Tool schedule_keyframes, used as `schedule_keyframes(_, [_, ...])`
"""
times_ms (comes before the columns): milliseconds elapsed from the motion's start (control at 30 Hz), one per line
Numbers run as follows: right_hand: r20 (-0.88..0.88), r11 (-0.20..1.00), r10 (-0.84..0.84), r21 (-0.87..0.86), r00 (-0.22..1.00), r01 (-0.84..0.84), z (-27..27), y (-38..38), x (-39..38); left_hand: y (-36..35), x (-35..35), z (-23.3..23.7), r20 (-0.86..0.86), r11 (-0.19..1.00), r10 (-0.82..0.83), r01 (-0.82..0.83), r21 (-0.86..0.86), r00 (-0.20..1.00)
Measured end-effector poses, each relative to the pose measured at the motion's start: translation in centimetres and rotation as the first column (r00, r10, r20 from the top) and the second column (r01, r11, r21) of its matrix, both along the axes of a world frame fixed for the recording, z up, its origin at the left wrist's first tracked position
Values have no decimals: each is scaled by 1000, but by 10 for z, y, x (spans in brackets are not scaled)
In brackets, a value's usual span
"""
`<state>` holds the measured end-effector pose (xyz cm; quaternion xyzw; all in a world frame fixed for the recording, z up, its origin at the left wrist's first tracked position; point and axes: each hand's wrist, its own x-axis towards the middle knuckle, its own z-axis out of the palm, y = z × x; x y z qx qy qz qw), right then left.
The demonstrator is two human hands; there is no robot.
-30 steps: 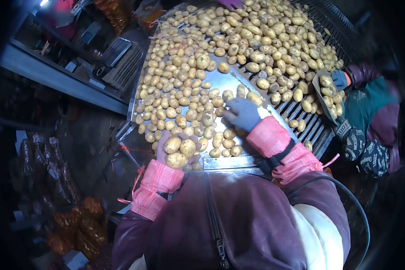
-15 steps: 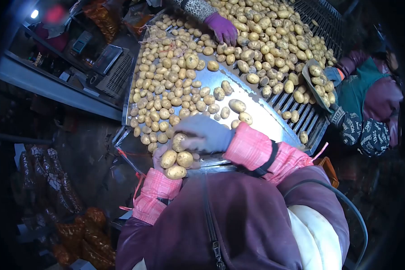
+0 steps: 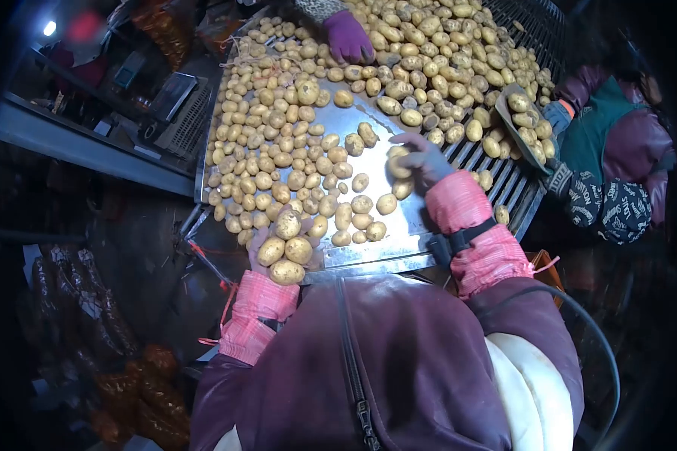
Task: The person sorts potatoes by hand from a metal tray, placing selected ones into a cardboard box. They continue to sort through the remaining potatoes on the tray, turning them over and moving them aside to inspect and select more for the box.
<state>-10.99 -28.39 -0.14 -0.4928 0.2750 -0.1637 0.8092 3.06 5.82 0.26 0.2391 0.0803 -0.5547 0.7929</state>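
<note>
My left hand [image 3: 257, 246], gloved, is cupped under several potatoes [image 3: 299, 250] at the front left edge of the metal sorting table [image 3: 421, 218]. Its fingers are mostly hidden beneath them. Over the bare metal on the right, my gloved right hand [image 3: 429, 160] grips a potato [image 3: 398, 167], and another potato lies just below it. Many smaller potatoes [image 3: 267, 143] spread across the left side of the table, and a few lie loose between my hands.
A large potato heap [image 3: 444, 60] lies on a slatted grate [image 3: 462, 159] at the back right. A co-worker's purple-gloved hand [image 3: 348, 37] touches its edge. Another person at right holds a scoop [image 3: 517, 128] of potatoes. A scale [image 3: 175, 96] and filled orange net bags [image 3: 147, 387] are at left.
My right hand has moved from beside my left hand out to the right and now grips a potato there. My left hand stays near the edge with its potatoes.
</note>
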Motion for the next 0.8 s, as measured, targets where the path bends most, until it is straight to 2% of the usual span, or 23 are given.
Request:
schedule_keyframes(67, [37,995,-79,72,996,76,28,-5,-21,-6,-3,28,204,987,-14,-20,162,979])
schedule_keyframes(100, [-67,1000,-12,21,998,13,26,-12,-30,-16,-10,45,142,960,49,-86,265,989])
schedule_keyframes(167, [-277,990,106,-59,955,-127,9,-24,-41,-15,-11,39,84,979,64,-79,186,994])
schedule_keyframes(200, [-326,734,136,-601,935,-316,0,-14,-40,-13,-10,37,57,986,67,-75,148,996])
schedule_keyframes(233, [-428,443,115,-786,896,-433,-3,-7,-47,-12,-9,31,59,982,71,-80,169,996])
schedule_keyframes(267, [-513,91,52,-852,857,-516,6,6,-47,-12,-6,23,64,979,76,-86,185,995])
schedule_keyframes(333, [-720,127,66,-680,690,-722,11,25,-41,-13,-3,21,51,981,71,-79,175,996])
schedule_keyframes(367, [-692,116,32,-714,721,-690,-2,32,-40,-13,-4,22,31,987,56,-60,151,998])
schedule_keyframes(400, [-755,91,-18,-655,656,-751,7,40,-32,-13,-5,22,10,991,41,-42,128,999])
schedule_keyframes(467, [-767,59,-39,-641,640,-765,13,43,-24,-9,-7,19,18,991,34,-37,130,999])
schedule_keyframes(533, [-723,492,177,-523,668,-696,20,23,-13,-13,-4,21,38,990,37,-42,131,999])
schedule_keyframes(567, [-665,671,269,-389,696,-631,22,15,-11,-18,-10,37,82,962,65,-84,258,995])
schedule_keyframes(600, [-432,912,275,-167,859,-376,22,16,-10,-17,-7,30,51,983,51,-59,172,997])
schedule_keyframes(633, [-400,903,247,-235,882,-360,21,12,-5,-11,-2,14,20,996,30,-32,85,999])
schedule_keyframes(667, [-400,830,227,-398,888,-391,19,6,4,-14,-3,16,-11,1000,6,-6,-4,1000])
schedule_keyframes(700, [-401,731,191,-552,896,-402,18,0,13,-13,-10,19,14,983,69,-71,167,997])
schedule_keyframes(733, [-427,503,152,-743,892,-441,16,-3,24,-14,-10,19,5,983,67,-67,170,998])
schedule_keyframes(767, [-479,558,219,-653,850,-511,38,0,34,-13,-8,15,-2,982,69,-67,174,998])
schedule_keyframes(800, [-457,585,231,-640,859,-498,36,-1,45,-11,-6,10,-9,981,73,-70,180,997])
